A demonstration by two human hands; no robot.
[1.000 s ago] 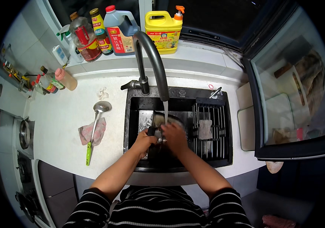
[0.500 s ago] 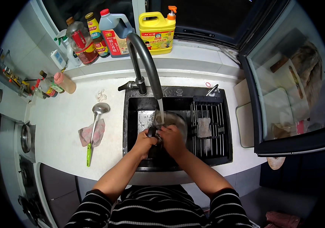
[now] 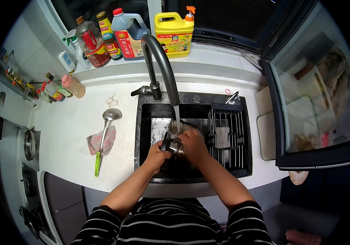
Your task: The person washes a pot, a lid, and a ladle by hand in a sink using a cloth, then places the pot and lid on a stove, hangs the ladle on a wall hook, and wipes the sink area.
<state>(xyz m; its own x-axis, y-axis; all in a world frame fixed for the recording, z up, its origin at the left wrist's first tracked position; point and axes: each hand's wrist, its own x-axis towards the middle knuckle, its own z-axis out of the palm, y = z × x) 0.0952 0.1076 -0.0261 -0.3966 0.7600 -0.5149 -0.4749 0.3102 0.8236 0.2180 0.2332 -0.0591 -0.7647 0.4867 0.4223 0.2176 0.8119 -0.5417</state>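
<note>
My left hand [image 3: 158, 157] is closed round the black handle of a piece of shiny, round-sided cookware [image 3: 173, 148], held tilted in the black sink [image 3: 143, 134]. Its exact kind is hard to make out behind my hands. Against its right side, my right hand [image 3: 193, 145] has its fingers bent and pressed together, slightly blurred; whatever lies under them is hidden. A stream of water [image 3: 177, 113] falls from the dark grey faucet [image 3: 163, 69] onto the cookware, just above my fingers.
A metal drying rack [image 3: 234, 155] holding a grey sponge or cloth [image 3: 222, 137] fills the sink's right side. Left on the counter, a green-handled ladle [image 3: 100, 153] rests over a pinkish cloth [image 3: 108, 141]. A yellow detergent jug [image 3: 174, 36] and bottles line the sill. The open window [image 3: 279, 122] juts in at right.
The cookware has turned in my hands, so a shiny side now shows beside the black handle. My right hand has shifted slightly right and up; the whole view has moved a little.
</note>
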